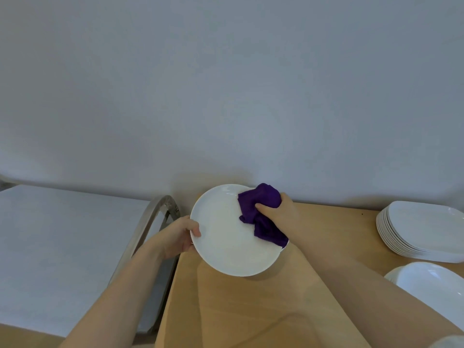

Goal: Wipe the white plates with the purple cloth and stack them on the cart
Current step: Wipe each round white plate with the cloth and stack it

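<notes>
Plate (226, 234): round, white, held tilted above the wooden table (238, 310), face toward the camera.
Left hand (179, 236): grip pinches the plate's left rim.
Right hand (278, 213): grip clutches purple cloth (261, 209) against the plate's upper right.
Plate stacks (421, 232): far right on table.
Cart (62, 247): left.

Plain grey wall (226, 84), wooden table (226, 310), soft light

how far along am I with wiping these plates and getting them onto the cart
Done: nothing shows on the cart top yet. In hand: the left hand grips a round plate while the right hand presses the purple cloth on it. Left: the stack of plates and another plate on the table.
</notes>
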Motion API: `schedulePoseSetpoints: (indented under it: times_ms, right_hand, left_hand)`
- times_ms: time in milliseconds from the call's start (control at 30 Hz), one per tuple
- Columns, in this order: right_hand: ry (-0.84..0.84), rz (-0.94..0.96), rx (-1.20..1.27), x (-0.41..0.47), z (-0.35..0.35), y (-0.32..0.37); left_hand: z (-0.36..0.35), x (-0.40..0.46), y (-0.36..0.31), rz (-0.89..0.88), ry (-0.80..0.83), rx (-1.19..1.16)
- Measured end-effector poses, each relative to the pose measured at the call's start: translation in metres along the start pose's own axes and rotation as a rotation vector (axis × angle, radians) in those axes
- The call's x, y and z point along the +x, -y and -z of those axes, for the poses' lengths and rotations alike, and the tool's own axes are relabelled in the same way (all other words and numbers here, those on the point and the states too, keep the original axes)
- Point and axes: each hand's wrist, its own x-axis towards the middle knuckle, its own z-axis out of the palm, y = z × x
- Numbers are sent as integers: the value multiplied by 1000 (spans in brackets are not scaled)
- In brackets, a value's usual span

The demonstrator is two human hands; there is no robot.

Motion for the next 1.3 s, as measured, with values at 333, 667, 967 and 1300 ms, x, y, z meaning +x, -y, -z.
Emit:
schedulePoseSetpoints:
  times_ms: [333,667,967,1300]
  right_hand:
    - [-43,-67,233,-5,-1,-20]
    - [-78,23,53,3,-3,-21]
    - [31,257,-573,24,-20,17]
    - [-256,282,-577,15,-29,20]
  left_hand:
    - [-21,6,27,-250,-175,-178]
    - [-36,5,32,-287,-284,-153]
    - [-41,5,8,-122,-96,63]
    - [-43,-6,22,-215,-189,-57]
